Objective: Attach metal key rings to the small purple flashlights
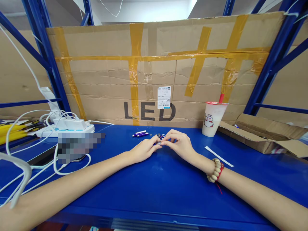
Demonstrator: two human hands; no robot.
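My left hand [145,150] is closed, with thumb and forefinger pinching a small shiny metallic piece [158,143]. From the other side, the thumb and forefinger of my right hand [180,143] close on the right end of the same piece. Its exact kind is too small to tell, and the fingers cover part of it. Just beyond my left hand lie purple pen-like metal tubes [141,134] with silvery ends. Small dark and metallic bits [158,135] rest behind the fingertips, partly hidden.
A cup with a red straw [213,120] stands at the back right, beside an open cardboard box [262,138]. A white strip [218,156] lies near my right wrist. At left are a power strip [69,130], a phone-like device [78,158] and loose white cables [56,160].
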